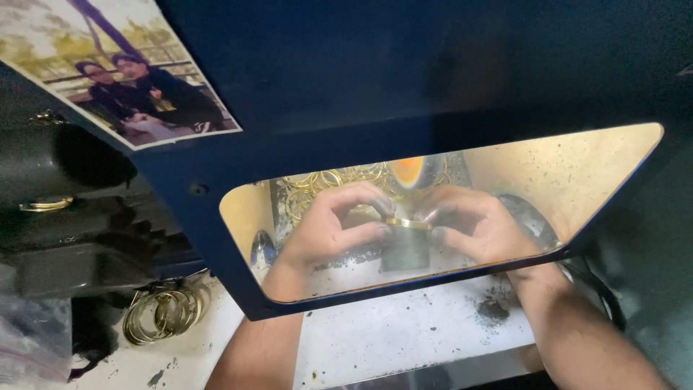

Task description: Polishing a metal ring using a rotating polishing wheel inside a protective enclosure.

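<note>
Through a clear window in a dark blue hood [404, 87] I see both my hands. My left hand [328, 227] and my right hand [480, 224] meet over a dark metal cylinder [406, 251]. A gold ring [408, 223] lies on top of the cylinder, and the fingertips of both hands pinch its edge from either side. Behind the hands lies a heap of gold rings [317, 184] and an orange glow [409, 171].
A bundle of gold rings [160, 314] lies on the white, dust-stained bench [404, 336] at the left, outside the hood. A printed photograph [115, 65] is stuck on the hood's top left. Dark machine parts [65, 217] stand at the left; a black cable [599, 289] runs at the right.
</note>
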